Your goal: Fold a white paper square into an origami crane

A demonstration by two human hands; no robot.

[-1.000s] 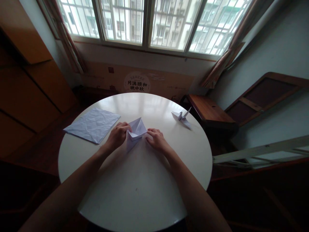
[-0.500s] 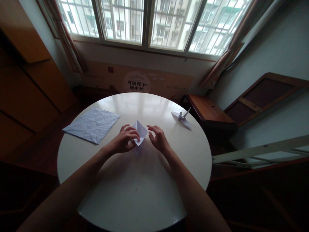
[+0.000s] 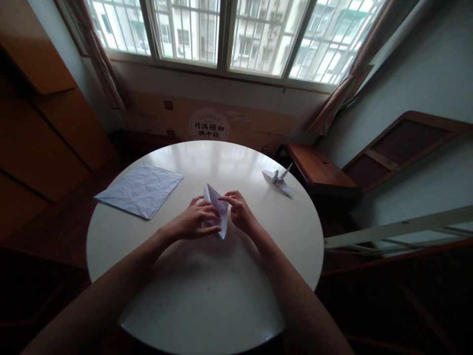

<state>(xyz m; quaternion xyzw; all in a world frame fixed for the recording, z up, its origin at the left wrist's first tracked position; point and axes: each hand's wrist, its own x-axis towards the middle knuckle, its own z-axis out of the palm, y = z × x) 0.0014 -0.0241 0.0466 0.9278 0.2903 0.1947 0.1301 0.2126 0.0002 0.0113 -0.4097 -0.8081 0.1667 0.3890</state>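
Observation:
A sheet of white paper [image 3: 222,212], folded into a narrow diamond with a raised flap, is between my hands on the round white table [image 3: 207,291]. My left hand [image 3: 195,219] holds it from the left, with fingers over its face and the thumb low near its bottom point. From the right, my right hand [image 3: 239,211] touches the upper flap with an outstretched index finger; its other fingers are curled and partly hidden, and no grip shows.
A creased, flattened white sheet [image 3: 142,191] lies at the table's left. A finished paper crane [image 3: 279,180] stands at the right. Beyond the table are a wooden bench [image 3: 320,165] and a barred window [image 3: 221,34].
My right hand has moved left, from apart to touching the paper with its index finger. The paper has turned and narrowed; my left hand has shifted slightly right and down over it.

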